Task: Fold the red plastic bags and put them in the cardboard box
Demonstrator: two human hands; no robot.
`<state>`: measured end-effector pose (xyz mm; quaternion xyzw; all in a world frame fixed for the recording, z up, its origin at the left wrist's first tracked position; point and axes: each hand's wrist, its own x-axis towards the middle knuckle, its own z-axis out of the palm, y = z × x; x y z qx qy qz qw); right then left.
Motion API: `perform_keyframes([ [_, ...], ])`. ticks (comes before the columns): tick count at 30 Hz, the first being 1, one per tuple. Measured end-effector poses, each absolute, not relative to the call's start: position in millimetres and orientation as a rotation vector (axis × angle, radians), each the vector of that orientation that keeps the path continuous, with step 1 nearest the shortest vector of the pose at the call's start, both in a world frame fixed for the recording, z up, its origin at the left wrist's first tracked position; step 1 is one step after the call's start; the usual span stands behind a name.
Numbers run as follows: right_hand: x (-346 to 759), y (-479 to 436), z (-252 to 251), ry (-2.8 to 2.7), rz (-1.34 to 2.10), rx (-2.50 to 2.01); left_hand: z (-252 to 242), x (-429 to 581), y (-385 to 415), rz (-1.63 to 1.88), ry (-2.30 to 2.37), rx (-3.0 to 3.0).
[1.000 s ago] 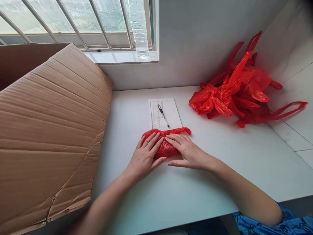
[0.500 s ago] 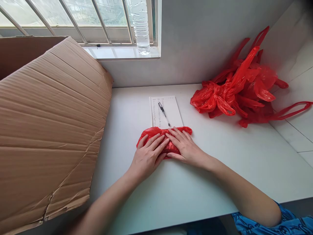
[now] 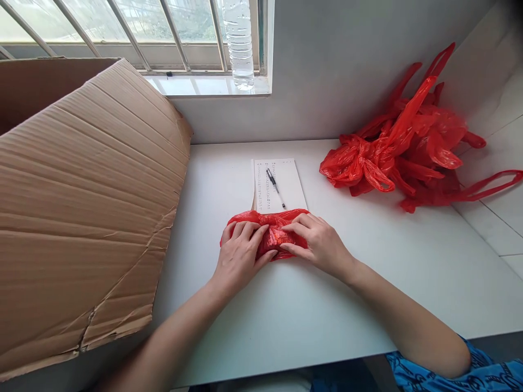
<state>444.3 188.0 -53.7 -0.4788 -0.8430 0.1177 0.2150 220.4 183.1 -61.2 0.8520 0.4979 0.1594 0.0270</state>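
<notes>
Head view: the red plastic bag bundle (image 3: pixel 277 237) lay on the white worktop (image 3: pixel 286 321), between and beneath both hands, its contents hidden by the crumpled plastic. The left hand (image 3: pixel 242 251) covered most of its left end and the right hand (image 3: pixel 322 242) much of the right, so neither end could be fully made out. Its long axis ran left to right, roughly parallel to the worktop's far edge. Both hands touched it with bent fingers, thumbs along the near side; whether either grip had closed on the plastic could not be told. Just beyond, the bundle hid the near edge of a printed sheet (image 3: pixel 292 185) bearing a pen (image 3: pixel 276 188). The frame cut off the cardboard box (image 3: pixel 93 218) at left and the clear bottle's (image 3: pixel 240 54) top.
</notes>
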Motion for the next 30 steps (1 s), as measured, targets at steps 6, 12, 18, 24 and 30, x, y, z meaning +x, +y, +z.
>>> perform_keyframes([
  [6,439.4,187.0,-58.0,-2.315,0.503,-1.476,-58.0,222.0,178.0,0.435,1.592,2.568],
  [12,443.8,192.4,-55.2,-2.121,0.884,-1.342,-63.1,218.3,180.7,0.518,1.546,2.495],
  [18,441.8,192.4,-51.3,-1.755,1.288,-1.285,-64.5,218.2,182.5,0.721,1.439,2.228],
  [24,428.3,190.6,-54.3,-1.524,1.392,-1.201,-60.3,220.7,175.0,0.783,1.265,1.856],
  [30,415.6,187.4,-61.1,-1.384,1.300,-1.115,-46.1,222.7,176.1,0.762,1.207,1.724],
])
